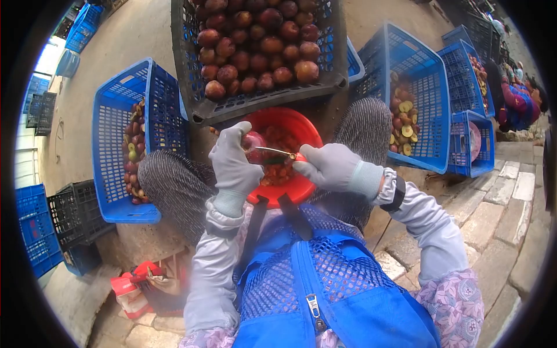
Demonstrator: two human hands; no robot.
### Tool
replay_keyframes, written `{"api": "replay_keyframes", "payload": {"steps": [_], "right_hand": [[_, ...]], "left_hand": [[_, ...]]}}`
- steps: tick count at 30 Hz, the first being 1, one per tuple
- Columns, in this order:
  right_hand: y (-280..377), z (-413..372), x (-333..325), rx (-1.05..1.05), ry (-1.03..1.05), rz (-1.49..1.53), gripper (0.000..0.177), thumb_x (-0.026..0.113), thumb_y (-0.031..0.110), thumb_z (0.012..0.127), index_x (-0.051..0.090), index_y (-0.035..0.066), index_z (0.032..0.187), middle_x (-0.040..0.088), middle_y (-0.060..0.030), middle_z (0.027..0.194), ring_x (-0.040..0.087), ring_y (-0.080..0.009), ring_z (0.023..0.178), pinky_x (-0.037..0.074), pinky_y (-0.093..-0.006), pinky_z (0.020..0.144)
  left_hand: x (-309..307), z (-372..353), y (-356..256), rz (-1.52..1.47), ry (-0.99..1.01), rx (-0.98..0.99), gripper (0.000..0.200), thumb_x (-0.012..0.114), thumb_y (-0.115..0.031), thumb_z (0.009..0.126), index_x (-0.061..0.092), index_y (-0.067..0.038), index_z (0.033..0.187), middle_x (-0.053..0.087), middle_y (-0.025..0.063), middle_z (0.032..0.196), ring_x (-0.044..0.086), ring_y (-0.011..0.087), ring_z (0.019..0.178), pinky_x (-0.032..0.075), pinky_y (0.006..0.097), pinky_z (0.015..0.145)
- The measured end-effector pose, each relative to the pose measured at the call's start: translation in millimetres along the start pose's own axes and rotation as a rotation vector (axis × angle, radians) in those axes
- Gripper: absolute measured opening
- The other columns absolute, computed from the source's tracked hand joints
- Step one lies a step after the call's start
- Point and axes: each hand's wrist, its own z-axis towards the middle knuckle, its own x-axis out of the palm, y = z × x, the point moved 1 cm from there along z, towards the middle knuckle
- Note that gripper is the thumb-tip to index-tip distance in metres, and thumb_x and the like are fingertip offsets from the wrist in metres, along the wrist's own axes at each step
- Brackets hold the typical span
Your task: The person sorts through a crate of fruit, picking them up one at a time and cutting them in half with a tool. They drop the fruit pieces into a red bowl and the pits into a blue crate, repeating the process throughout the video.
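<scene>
My left hand (235,159), in a grey glove, is closed around a dark red plum (253,141). In my gloved right hand (333,166) is a small knife (272,151) with a red handle, its thin blade reaching across to the plum. Both hands are over a red basin (301,124) between my knees, which holds reddish fruit pieces (278,174). Just beyond the basin, a black crate (203,110) full of whole plums (261,46) tilts toward me.
A blue crate (122,214) with cut plums stands at my left knee. Another blue crate (432,110) with halved plums (404,124) stands by my right knee. A red and white bag (132,293) lies at lower left. Farther right, a person (522,104) sits beside more blue crates (464,75).
</scene>
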Motion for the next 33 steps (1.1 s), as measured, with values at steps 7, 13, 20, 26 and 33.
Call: {"api": "replay_keyframes", "payload": {"steps": [7,13,20,26,33], "right_hand": [[-18.2,-10.6,-58.1,0.048,-0.101,0.157,0.035,0.052,0.04,0.094,0.054,0.005,0.087,0.06,-0.0177,0.067,0.064,-0.0361,0.066,0.048,-0.0432,0.059],[-32.6,105.8,-121.0,0.055,-0.46,-0.154,0.044,0.044,0.045,0.094,0.059,0.005,0.088,0.065,-0.0209,0.08,0.063,-0.0376,0.081,0.048,-0.0473,0.071],[17.1,144.4,-80.1,-0.343,-0.683,0.024,0.037,0.045,0.04,0.094,0.063,0.007,0.092,0.063,-0.018,0.092,0.061,-0.0367,0.089,0.048,-0.0457,0.077],[54.7,141.5,-16.1,-0.215,-0.833,0.419,0.024,0.054,0.027,0.089,0.059,0.006,0.078,0.06,-0.0169,0.075,0.059,-0.0362,0.075,0.046,-0.0455,0.067],[62.4,141.6,-1.8,-0.028,-0.951,0.472,0.021,0.059,0.025,0.085,0.057,0.005,0.075,0.059,-0.0142,0.074,0.059,-0.0319,0.071,0.045,-0.0419,0.065]], "left_hand": [[-36.9,31.6,29.9,-0.432,-0.179,-0.227,0.066,0.061,0.006,0.054,0.052,-0.007,0.118,0.058,0.0114,0.107,0.059,0.026,0.096,0.049,0.0342,0.086],[-37.8,53.4,7.3,-1.673,0.157,-0.552,0.042,0.055,-0.029,0.088,0.05,-0.005,0.123,0.06,0.015,0.108,0.062,0.027,0.094,0.051,0.0412,0.083],[-9.0,57.2,22.0,-1.646,0.113,-0.589,0.047,0.046,-0.048,0.094,0.052,-0.011,0.12,0.062,0.0126,0.108,0.065,0.0255,0.091,0.055,0.0401,0.074],[15.7,59.9,-4.0,-1.614,-0.23,-0.508,0.03,0.049,-0.035,0.098,0.052,-0.009,0.113,0.055,0.0031,0.109,0.056,0.013,0.098,0.045,0.0254,0.086],[20.7,63.0,4.5,-0.632,-0.463,-0.195,0.018,0.053,-0.021,0.095,0.049,-0.003,0.092,0.051,0.0061,0.084,0.052,0.0178,0.078,0.043,0.0309,0.075]]}}
